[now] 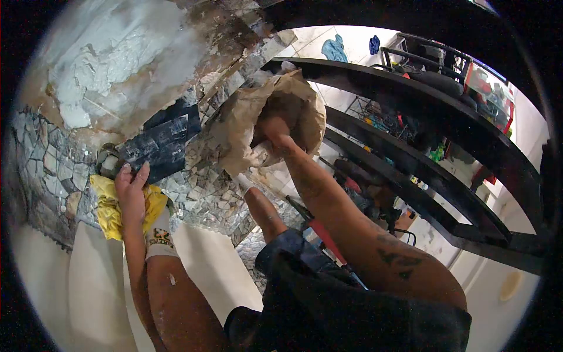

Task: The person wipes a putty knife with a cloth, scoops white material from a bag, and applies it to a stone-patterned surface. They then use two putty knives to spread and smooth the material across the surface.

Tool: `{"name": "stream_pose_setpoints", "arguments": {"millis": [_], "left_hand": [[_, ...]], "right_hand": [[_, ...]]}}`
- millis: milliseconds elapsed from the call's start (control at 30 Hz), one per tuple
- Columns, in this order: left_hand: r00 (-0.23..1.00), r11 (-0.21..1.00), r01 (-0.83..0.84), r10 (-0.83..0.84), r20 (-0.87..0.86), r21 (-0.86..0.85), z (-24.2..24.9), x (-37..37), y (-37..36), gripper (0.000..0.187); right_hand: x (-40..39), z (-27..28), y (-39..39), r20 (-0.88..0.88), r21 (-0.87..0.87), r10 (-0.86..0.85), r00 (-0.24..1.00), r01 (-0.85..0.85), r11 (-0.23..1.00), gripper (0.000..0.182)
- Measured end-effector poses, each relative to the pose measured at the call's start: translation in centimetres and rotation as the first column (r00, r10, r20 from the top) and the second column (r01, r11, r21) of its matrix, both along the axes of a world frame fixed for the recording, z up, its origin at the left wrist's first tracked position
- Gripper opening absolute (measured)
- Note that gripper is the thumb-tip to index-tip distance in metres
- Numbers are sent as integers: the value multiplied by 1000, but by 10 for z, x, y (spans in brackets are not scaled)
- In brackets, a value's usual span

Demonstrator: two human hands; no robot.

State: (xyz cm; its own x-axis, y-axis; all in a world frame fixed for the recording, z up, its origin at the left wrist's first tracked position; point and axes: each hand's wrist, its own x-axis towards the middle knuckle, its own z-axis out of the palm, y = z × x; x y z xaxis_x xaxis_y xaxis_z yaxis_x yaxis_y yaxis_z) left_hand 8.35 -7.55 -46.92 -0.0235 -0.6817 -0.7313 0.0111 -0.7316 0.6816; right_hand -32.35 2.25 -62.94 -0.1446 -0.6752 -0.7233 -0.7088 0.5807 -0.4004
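My left hand [132, 190] is at the near edge of a dark, flat rectangular sheet [155, 149] smudged with white, its thumb and fingers closed on that edge. Crumpled yellow material [107, 205] lies beneath this hand, beside my sock [159, 242]. My right hand [274, 130] reaches into an open brown paper bag [237, 120] with a rolled, creased rim. The fingers of that hand are hidden in the bag's dark interior, so what they touch does not show.
Wet white paste [99, 70] is spread over a brown surface at upper left. Grey stone-patterned flooring [202, 190] lies under my feet. Black rails [410, 97] run along the right, with tools and other clutter beyond. A blue cloth [334, 48] lies behind them.
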Motion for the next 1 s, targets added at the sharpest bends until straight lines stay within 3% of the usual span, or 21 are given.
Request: {"name": "stream_pose_setpoints", "arguments": {"millis": [67,233,333,367,433,533,633,733,833,1000], "left_hand": [[1000,998,-28,28,4,53,5,-2,0,20],[1000,996,-2,0,14,84,13,-4,-6,20],[995,993,-19,7,102,119,17,-8,-7,19],[996,994,-15,5,89,110,13,-6,-5,18],[998,996,-9,3,64,84,1,-1,-1,18],[992,993,107,-104,71,-46,8,-1,-6,17],[997,997,78,-78,10,-20,6,1,-4,17],[1000,998,-6,5,8,69,15,-5,-5,17],[998,996,30,-34,51,87,11,-3,-6,16],[1000,1000,1,-1,-17,-12,4,0,-1,16]], "right_hand": [[-6,5,0,-7,3,-98,995,98,995,61],[-39,-19,1,85,-409,-251,964,264,873,53],[-51,-28,20,-494,23,-109,863,138,990,50],[-47,-17,17,-449,-76,-263,854,257,963,50],[-1,59,-19,-309,-254,-544,781,483,838,51],[2,65,-14,-189,-470,-420,888,293,832,51],[-7,48,1,-269,-474,-540,797,379,795,52],[-11,41,3,-241,-458,-524,817,380,804,52],[-10,35,-2,-226,-440,-499,837,370,818,53],[-11,27,0,-206,-408,-456,866,348,844,53]]}}
